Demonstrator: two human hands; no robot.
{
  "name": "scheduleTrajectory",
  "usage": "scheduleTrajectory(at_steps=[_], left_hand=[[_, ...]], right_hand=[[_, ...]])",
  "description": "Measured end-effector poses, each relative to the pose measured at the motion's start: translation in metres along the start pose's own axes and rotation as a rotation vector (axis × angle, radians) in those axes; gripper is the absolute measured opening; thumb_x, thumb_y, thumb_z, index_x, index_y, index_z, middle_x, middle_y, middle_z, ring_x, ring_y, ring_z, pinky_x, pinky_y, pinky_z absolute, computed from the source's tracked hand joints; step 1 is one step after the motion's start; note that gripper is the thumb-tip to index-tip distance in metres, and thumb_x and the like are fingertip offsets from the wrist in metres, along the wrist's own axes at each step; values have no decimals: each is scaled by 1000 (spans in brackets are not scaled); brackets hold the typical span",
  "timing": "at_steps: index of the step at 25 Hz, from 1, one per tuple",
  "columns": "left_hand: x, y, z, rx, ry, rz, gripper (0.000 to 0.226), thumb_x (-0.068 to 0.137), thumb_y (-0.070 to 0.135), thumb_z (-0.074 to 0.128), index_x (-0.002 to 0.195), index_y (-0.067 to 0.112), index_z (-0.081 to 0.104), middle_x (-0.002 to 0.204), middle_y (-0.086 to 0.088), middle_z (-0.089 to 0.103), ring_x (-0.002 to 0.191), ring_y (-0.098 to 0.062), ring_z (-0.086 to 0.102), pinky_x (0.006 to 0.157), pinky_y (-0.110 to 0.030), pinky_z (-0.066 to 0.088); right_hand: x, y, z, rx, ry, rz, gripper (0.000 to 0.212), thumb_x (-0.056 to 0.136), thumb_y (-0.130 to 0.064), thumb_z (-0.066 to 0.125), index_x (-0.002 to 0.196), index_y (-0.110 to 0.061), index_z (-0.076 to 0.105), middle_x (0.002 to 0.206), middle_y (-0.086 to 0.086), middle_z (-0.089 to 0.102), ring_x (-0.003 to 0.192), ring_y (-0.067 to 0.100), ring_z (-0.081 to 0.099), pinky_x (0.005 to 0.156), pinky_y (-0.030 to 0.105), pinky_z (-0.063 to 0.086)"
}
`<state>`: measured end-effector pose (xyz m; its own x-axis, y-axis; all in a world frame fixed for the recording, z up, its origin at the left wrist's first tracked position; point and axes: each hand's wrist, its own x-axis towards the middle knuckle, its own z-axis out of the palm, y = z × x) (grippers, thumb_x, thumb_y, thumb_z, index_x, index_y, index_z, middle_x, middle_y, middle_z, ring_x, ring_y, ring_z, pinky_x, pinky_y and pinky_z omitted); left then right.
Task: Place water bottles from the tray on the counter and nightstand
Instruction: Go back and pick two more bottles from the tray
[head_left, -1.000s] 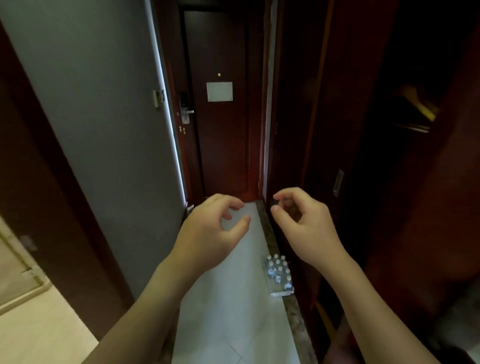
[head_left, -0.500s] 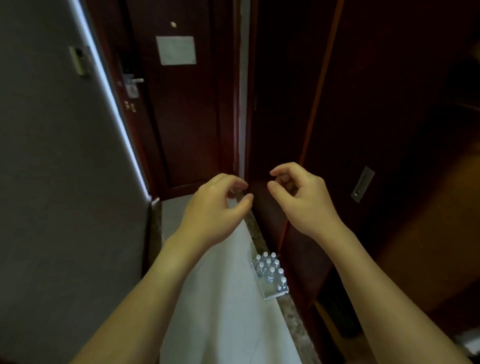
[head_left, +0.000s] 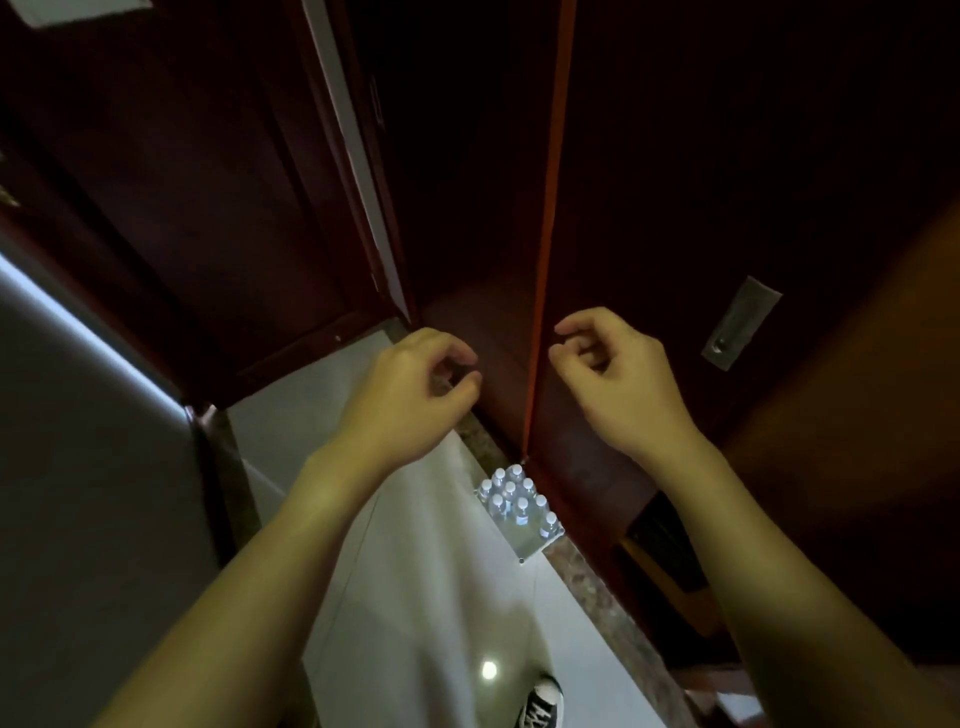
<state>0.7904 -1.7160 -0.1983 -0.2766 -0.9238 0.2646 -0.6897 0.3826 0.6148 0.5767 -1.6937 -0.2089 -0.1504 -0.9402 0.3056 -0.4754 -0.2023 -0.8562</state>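
A clear tray (head_left: 527, 546) stands on the pale tiled floor against the dark wooden wardrobe, far below my hands. Several small water bottles (head_left: 511, 499) with white caps stand upright in it. My left hand (head_left: 410, 395) hovers high above the floor with its fingers curled loosely and nothing in it. My right hand (head_left: 618, 379) is held level with it to the right, in front of the wardrobe door, fingers also curled and holding nothing. Neither the counter nor the nightstand is in view.
A dark wooden entrance door (head_left: 171, 218) closes the narrow hallway ahead. A grey wall (head_left: 78, 467) runs along the left. The wardrobe door (head_left: 727, 182) with a metal recessed handle (head_left: 737, 325) fills the right. A black-and-white shoe (head_left: 540, 704) shows at the bottom.
The view has tilted down and turned right, closer to the wardrobe. Both hands have kept their curled pose and moved a little apart; the tray has stayed in place.
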Motion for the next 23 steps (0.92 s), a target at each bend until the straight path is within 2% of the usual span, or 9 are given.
scheduleTrajectory(at_steps=[3,7,9,12,14,17,19,21,23], left_hand=[[43,-57,51,-47,49,-16,19,83,33,65,97,22,73,98,10,68,85,-3,63,73,-27,54],[67,-146,153,-131,30,-45,19,82,34,65,95,24,72,94,13,68,86,-4,64,72,-17,49],[61,-207,228,-156,-12,-19,22,80,39,62,94,26,72,92,16,68,86,-5,65,69,-9,46],[39,-314,345,-175,-88,-1,17,81,36,63,93,28,72,89,16,68,82,-4,65,66,-14,49],[22,-396,434,-198,-121,-32,12,83,27,67,93,30,73,85,19,67,79,-1,64,65,-19,51],[-1,-495,555,-167,-127,-145,16,82,22,70,94,32,72,78,18,67,69,1,64,59,-21,51],[-21,-549,631,-125,-182,-208,16,84,29,71,99,31,69,80,16,67,68,4,61,53,-15,46],[-39,-588,692,-64,-236,-185,24,87,41,69,107,30,63,89,14,64,73,3,58,55,-13,42],[-47,-614,729,7,-240,-132,35,88,52,61,114,28,59,102,6,62,81,-4,61,61,-17,48]], right_hand=[[35,69,31,-58,-14,-3,20,78,-38,62,95,-29,67,73,-5,67,63,9,61,63,30,54],[53,177,88,-68,7,54,20,77,-43,61,94,-35,65,75,-7,67,65,9,63,62,27,53],[46,258,129,-93,19,78,18,78,-41,62,95,-35,65,82,-11,67,64,7,63,60,25,53],[19,400,201,-142,21,155,19,78,-41,61,95,-33,65,81,-14,68,60,5,61,60,29,55],[-4,510,258,-230,-26,216,17,80,-36,62,95,-30,66,71,-10,68,61,9,63,64,37,56],[-34,646,332,-401,-110,301,20,85,-35,62,101,-24,66,80,-4,72,76,23,68,69,38,55],[-53,722,374,-544,-165,322,28,88,-40,59,110,-23,63,93,4,74,85,30,70,66,33,47],[-74,780,404,-718,-232,314,38,90,-45,57,121,-21,57,103,8,72,92,33,69,65,32,42],[-88,819,420,-851,-293,299,45,92,-48,57,128,-22,53,110,9,69,98,30,67,68,35,48]])
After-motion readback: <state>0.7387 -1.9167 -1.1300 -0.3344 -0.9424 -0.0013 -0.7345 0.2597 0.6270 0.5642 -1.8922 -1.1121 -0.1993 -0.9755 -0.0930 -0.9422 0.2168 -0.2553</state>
